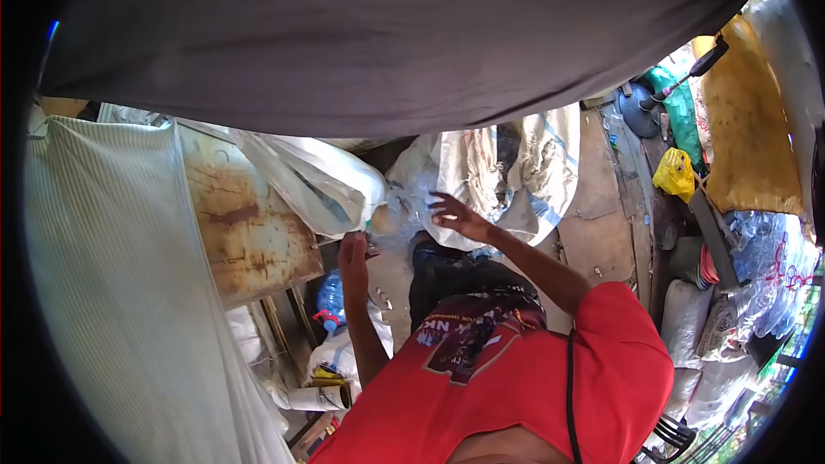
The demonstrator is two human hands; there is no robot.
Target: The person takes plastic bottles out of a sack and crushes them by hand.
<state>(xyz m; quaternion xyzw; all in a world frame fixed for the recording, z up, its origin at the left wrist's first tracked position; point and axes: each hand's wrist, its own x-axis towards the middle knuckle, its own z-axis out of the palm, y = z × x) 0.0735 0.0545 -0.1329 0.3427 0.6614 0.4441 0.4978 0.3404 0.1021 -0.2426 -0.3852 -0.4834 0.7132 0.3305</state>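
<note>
My left hand point(353, 253) is at the lower edge of a white sack point(331, 176). Its fingers are curled against the sack's rim, with the fingertips partly hidden. The mouth of this sack gapes to the right, and clear plastic point(411, 204) lies just outside it. Over that plastic, on its right side, my right hand point(462, 219) is held with fingers spread and nothing in them. Right behind the right hand stands a second white sack point(550, 172), open and crumpled, with dirty cloth-like folds inside.
At left, a rusty metal panel point(249, 223) stands beside a hanging pale striped sheet point(112, 275). A blue water bottle point(331, 299) is below the panel. Plastic-filled bags point(765, 266), a yellow bag point(675, 174) and brown foam point(748, 120) crowd the right side. Dark fabric point(412, 34) covers the top.
</note>
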